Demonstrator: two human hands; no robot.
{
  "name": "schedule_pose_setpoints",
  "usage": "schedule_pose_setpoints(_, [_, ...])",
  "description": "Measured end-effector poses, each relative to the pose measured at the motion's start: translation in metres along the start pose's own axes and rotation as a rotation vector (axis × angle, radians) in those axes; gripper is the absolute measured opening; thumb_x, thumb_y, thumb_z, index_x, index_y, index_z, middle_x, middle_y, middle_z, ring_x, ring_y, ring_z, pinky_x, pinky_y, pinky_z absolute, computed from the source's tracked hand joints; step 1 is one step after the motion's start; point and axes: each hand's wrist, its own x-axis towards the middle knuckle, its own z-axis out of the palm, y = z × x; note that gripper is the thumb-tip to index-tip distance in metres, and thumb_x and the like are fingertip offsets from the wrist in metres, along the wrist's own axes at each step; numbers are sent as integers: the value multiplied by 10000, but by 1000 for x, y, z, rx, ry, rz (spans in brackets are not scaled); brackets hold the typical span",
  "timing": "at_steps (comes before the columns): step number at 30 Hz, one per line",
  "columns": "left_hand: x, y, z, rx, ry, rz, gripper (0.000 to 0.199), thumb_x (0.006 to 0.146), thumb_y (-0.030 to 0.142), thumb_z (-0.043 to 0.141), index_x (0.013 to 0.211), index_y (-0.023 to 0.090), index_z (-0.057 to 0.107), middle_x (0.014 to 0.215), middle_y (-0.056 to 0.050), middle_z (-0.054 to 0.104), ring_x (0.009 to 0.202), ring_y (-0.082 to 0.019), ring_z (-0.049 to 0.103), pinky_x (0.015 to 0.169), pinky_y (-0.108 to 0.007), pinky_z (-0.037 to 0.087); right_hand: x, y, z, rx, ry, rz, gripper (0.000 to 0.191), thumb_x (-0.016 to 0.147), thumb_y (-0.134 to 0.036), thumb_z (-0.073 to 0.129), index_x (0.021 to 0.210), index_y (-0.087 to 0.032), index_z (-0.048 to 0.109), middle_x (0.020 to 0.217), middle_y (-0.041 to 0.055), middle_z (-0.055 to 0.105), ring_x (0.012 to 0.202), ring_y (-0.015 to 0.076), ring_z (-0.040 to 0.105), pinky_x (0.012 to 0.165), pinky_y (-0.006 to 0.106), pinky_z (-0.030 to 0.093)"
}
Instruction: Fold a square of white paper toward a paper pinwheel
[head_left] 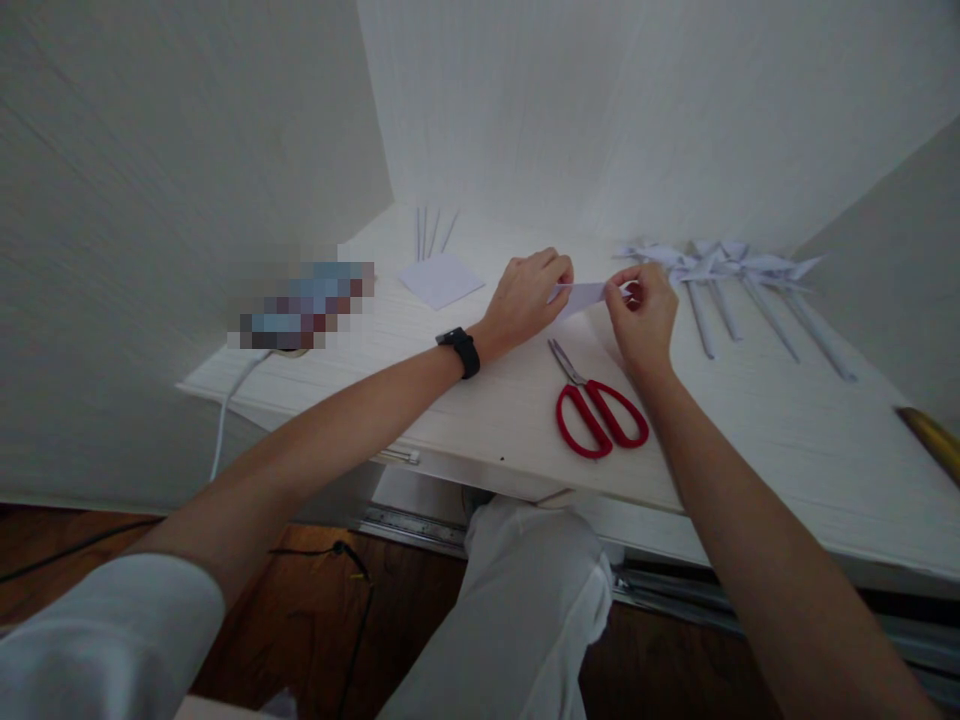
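Observation:
A small sheet of white paper [583,297] is stretched between my two hands above the white table. My left hand [527,292], with a black watch on its wrist, pinches the left end. My right hand [646,312] pinches the paper's right end between thumb and fingers. Just below the paper lie red-handled scissors [598,405], their blades partly apart and pointing away from me. Beyond my left hand are a flat white paper square [441,280] and several thin paper sticks [431,233]. Several folded paper pinwheels [739,270] on rolled paper sticks rest to the right.
A pixelated object [307,305] with a white cable [229,405] sits at the left of the table [750,450]. Walls close in the back and the left side. A gold-coloured object [930,440] lies at the right edge. An open drawer rail [412,530] shows beneath.

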Motion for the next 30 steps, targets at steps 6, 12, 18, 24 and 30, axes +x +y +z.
schedule_pose_setpoints(6, [0, 0, -2, 23, 43, -39, 112, 910, 234, 453, 912, 185, 554, 983, -61, 603, 959, -212, 555, 822, -339, 385, 1, 2, 0, -10, 12, 5, 86, 759, -159, 536, 699, -215, 511, 757, 8, 548, 608, 114, 477, 551, 258, 436])
schedule_pose_setpoints(12, [-1, 0, -2, 52, 32, -32, 144, 898, 173, 442, 909, 188, 585, 982, -66, 599, 974, -224, 544, 827, -352, 380, 0, -2, 0, -6, -22, -30, 79, 765, -165, 536, 709, -219, 520, 760, 14, 547, 626, 122, 488, 565, 267, 441])
schedule_pose_setpoints(18, [-1, 3, -2, 44, -16, 20, 161, 915, 194, 424, 910, 191, 584, 993, -59, 598, 985, -222, 540, 823, -342, 384, -2, -12, 2, 12, -181, -121, 67, 752, -165, 540, 715, -212, 511, 742, 0, 517, 601, 112, 467, 561, 260, 425])
schedule_pose_setpoints(24, [-1, 4, -1, 30, -39, 43, 173, 910, 182, 413, 914, 176, 586, 994, -73, 600, 984, -226, 544, 824, -346, 394, -3, -13, 3, 31, -223, -167, 72, 757, -158, 535, 712, -206, 506, 735, -4, 498, 593, 107, 458, 578, 263, 427])
schedule_pose_setpoints(30, [-1, 3, 0, 24, -46, 43, 144, 873, 152, 445, 907, 176, 583, 996, -82, 607, 977, -237, 551, 815, -356, 407, -4, -11, 4, 28, -226, -160, 79, 765, -158, 543, 716, -208, 506, 755, -2, 519, 587, 102, 458, 551, 249, 421])
